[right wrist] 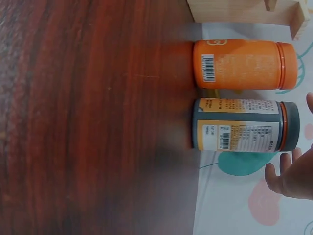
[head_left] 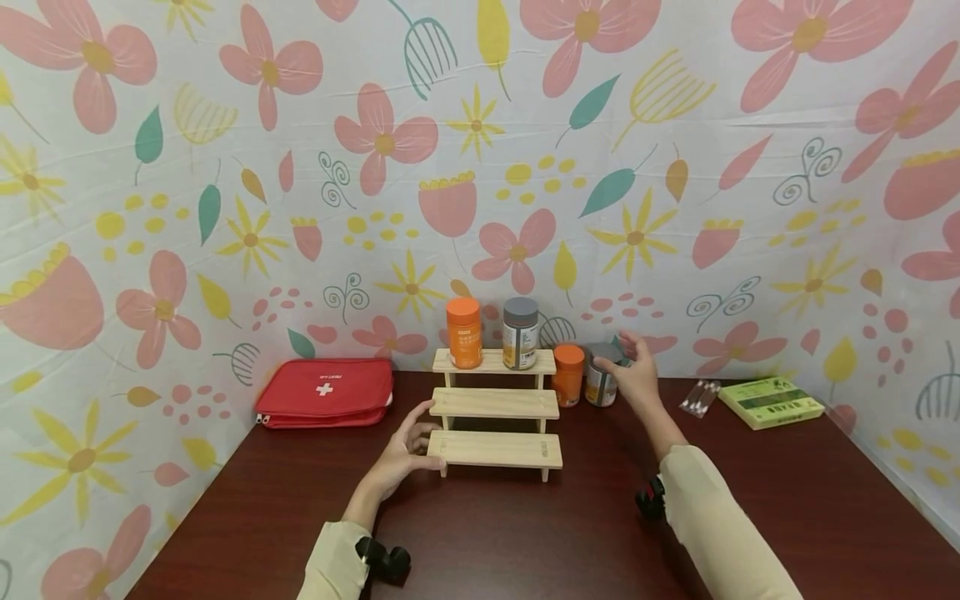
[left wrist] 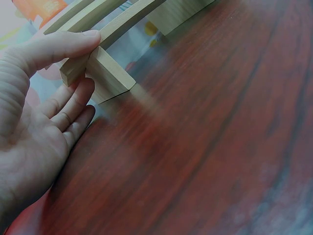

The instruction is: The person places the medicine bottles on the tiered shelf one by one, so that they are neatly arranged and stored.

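My left hand [head_left: 397,461] grips the left end of a three-step wooden display stand [head_left: 495,448]. In the left wrist view its thumb lies on a board of that stand [left wrist: 111,73], with the other fingers below. My right hand [head_left: 636,379] is beside a grey-lidded jar [head_left: 601,390] on the table, to the right of the stand. Seen from the right wrist, the fingers are spread near the lid of this jar [right wrist: 237,136], apparently without gripping it. An orange jar [head_left: 567,379] stands between it and the stand.
On the top step are another orange jar [head_left: 464,335] and another grey-lidded jar [head_left: 521,335]. A red first-aid pouch [head_left: 326,392] lies at the left. At the right are a small clear packet [head_left: 701,398] and a green-yellow box [head_left: 772,404]. Floral cloth [head_left: 480,242] hangs behind the table.
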The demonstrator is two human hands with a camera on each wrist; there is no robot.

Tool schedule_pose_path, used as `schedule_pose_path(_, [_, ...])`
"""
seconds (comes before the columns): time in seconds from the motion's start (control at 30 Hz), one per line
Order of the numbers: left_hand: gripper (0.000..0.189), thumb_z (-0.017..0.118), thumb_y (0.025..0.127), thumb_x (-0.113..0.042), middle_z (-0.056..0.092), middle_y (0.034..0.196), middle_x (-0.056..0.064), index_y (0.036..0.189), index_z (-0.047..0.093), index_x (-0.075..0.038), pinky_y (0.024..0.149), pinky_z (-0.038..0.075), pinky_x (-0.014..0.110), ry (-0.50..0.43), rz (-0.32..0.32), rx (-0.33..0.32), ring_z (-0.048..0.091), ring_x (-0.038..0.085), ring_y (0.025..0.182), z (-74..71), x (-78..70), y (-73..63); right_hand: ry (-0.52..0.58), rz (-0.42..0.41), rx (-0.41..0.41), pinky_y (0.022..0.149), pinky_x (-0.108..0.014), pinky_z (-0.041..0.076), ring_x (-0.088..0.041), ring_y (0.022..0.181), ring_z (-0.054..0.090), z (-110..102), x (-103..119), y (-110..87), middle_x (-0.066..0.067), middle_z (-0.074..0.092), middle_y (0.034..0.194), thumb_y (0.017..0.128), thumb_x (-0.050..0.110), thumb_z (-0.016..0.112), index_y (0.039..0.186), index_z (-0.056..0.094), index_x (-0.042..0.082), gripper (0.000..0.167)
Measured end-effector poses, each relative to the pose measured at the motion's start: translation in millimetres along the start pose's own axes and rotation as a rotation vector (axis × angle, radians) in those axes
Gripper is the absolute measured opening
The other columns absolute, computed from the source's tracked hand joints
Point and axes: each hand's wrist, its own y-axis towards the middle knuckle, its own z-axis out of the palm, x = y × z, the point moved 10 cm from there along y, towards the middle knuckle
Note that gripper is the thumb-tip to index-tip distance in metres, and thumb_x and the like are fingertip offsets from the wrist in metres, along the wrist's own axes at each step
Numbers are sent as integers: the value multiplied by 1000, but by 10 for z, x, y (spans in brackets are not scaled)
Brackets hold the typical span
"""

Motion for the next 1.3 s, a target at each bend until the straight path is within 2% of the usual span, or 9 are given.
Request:
schedule_pose_path(0.13, [100,78,74,5,48,131,27,154,21,-16,85,48,28,-1,9,5,58,16,97,8,-10,0,0,45,20,111,-53,32,-39,143,28,33,-95,24,-21,32,154,89,17,71,151,31,8,74])
schedule_pose_path(0.27, [100,77,74,6,47,131,27,154,21,-16,84,48,28,2,8,4,57,16,96,11,-11,4,-12,83,33,107,-51,37,-40,142,29,61,-162,28,-23,31,154,90,16,69,152,28,5,74])
schedule_pose_path(0.43, [100,77,74,5,48,130,27,154,21,-16,86,47,29,4,7,4,57,16,96,11,-17,1,11,107,34,106,-49,37,-40,142,30,71,-196,14,-26,30,154,90,14,69,150,30,2,73])
schedule_pose_path(0.67, [101,78,73,4,52,127,18,154,22,-18,87,47,31,8,-10,-5,58,16,96,11,-11,3,39,169,48,107,-48,36,-39,145,25,84,-274,13,-23,23,158,92,14,66,153,27,7,73])
schedule_pose_path(0.87, [101,79,72,4,54,123,10,153,24,-21,86,48,31,2,-4,-11,58,16,97,21,-40,0,51,183,31,106,-48,38,-39,144,29,74,-276,9,-22,25,157,92,12,65,153,27,9,72])
schedule_pose_path(1.03, [101,79,73,3,53,126,14,154,23,-20,87,47,31,2,4,-3,58,16,97,29,-48,-1,38,182,16,106,-49,38,-40,142,31,64,-288,27,-23,28,155,92,11,65,153,29,9,71])
schedule_pose_path(1.3, [100,79,73,2,52,127,12,153,24,-23,87,47,33,-1,-28,-20,57,17,99,-9,9,-8,28,193,15,110,-50,36,-39,140,31,36,-280,-16,-23,28,155,90,13,69,150,32,7,71])
